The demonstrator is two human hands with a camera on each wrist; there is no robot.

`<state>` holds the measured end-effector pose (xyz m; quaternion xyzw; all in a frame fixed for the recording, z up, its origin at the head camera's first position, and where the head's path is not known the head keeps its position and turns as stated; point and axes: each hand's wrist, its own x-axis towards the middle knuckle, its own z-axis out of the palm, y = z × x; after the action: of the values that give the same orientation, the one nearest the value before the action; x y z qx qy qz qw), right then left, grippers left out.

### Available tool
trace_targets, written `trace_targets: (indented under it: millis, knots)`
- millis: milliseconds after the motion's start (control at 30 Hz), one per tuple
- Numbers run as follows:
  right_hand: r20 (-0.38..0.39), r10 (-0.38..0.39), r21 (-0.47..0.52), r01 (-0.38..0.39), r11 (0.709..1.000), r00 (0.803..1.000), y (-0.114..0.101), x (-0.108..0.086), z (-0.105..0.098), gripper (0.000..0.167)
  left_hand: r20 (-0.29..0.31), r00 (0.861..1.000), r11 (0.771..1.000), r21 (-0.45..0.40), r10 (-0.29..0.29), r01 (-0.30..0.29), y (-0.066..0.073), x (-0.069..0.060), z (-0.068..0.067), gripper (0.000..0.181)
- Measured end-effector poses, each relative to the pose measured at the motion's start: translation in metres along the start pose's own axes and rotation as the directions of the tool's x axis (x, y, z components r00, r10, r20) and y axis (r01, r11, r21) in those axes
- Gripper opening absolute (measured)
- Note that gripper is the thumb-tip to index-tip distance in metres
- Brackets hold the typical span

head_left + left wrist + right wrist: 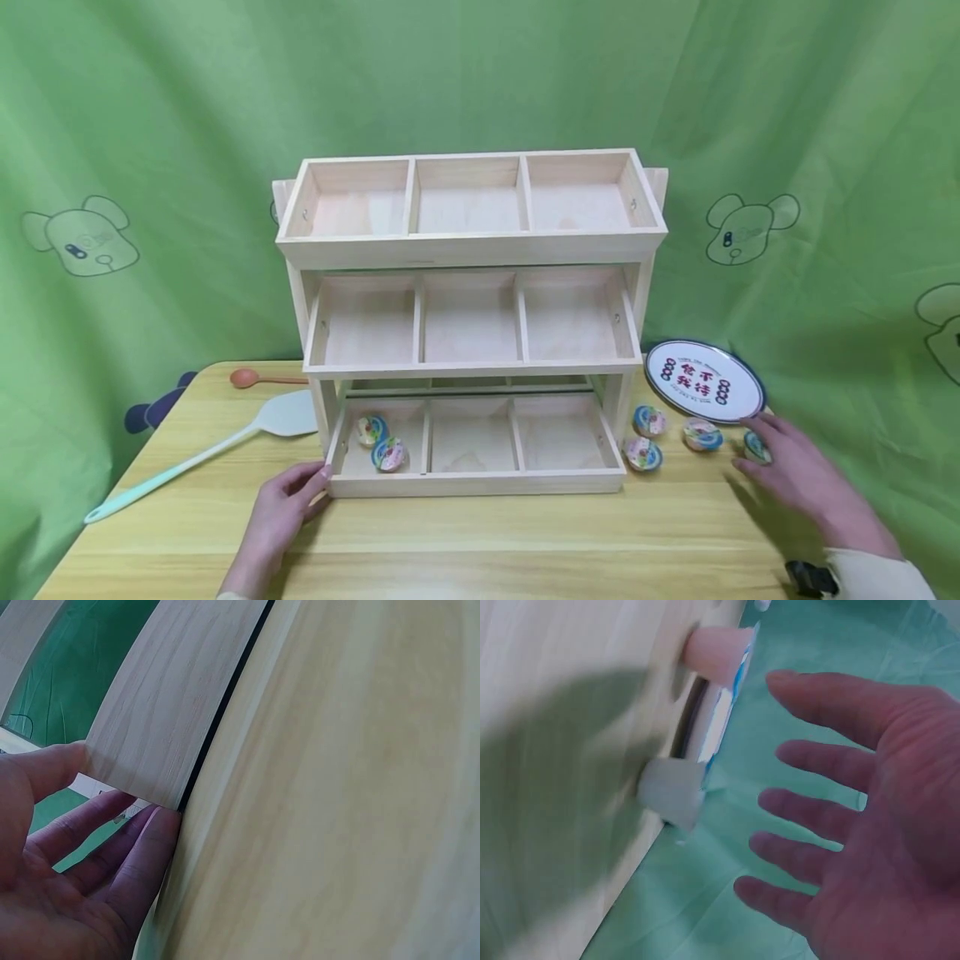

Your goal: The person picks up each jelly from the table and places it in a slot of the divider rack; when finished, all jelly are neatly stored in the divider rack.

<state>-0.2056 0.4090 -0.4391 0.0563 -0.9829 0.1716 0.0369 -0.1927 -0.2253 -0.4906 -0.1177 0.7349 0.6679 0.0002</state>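
Right hand (pixel 801 473) beside cup (pixel 756 448); plate (pixel 705 400) just behind.

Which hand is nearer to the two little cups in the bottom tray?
Left. The left hand holds the bottom tray at its front corner, close to the two cups; the right hand is right of the shelf, by another cup.

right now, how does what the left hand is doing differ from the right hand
The left hand grips the left front corner of the bottom tray, while the right hand holds nothing. The left hand's thumb and fingertips meet the wood, whereas the right hand's fingers are spread apart, by the rightmost cup. The left hand is at the tray's left end, the right hand well off to its right. Both are bare.
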Motion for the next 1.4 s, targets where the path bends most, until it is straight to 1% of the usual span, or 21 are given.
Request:
trace_targets:
  millis: [133,233,333,567,667,900,1133,1400]
  knots:
    - [0.048,0.052,-0.02,-0.051,0.999,0.997,0.009,0.002,0.001,0.073,0.001,1.0,1.0,-0.001,-0.001,0.001,0.0,0.0,-0.001,0.044]
    - [0.073,0.068,-0.039,-0.065,0.997,0.995,0.013,0.003,0.001,0.071,0.004,1.0,1.0,-0.004,-0.002,0.002,-0.001,0.0,-0.001,0.042]
    - [0.074,0.063,-0.057,-0.059,0.997,0.995,0.016,0.004,0.0,0.067,0.002,1.0,1.0,-0.005,-0.003,0.003,-0.001,-0.001,0.0,0.042]
    - [0.047,0.004,-0.097,0.001,0.995,0.999,0.019,0.006,0.003,0.052,-0.003,1.0,1.0,0.0,-0.001,0.001,0.0,-0.002,0.001,0.041]
    - [0.044,-0.006,-0.11,0.011,0.994,0.999,0.02,0.008,0.004,0.048,-0.009,1.0,1.0,0.001,0.004,-0.004,0.0,-0.002,0.0,0.041]
    - [0.041,0.007,-0.082,-0.004,0.997,0.999,0.023,0.006,0.003,0.046,0.003,1.0,1.0,0.005,-0.003,0.003,-0.001,0.0,0.0,0.044]
    - [0.043,-0.011,-0.065,0.014,0.998,0.999,0.025,0.001,0.003,0.044,0.001,1.0,1.0,0.008,-0.007,0.007,0.0,0.0,0.001,0.043]
    - [0.046,-0.012,-0.054,0.014,0.998,0.999,0.018,-0.004,0.0,0.044,0.008,1.0,1.0,0.008,-0.009,0.009,-0.001,0.001,0.0,0.044]
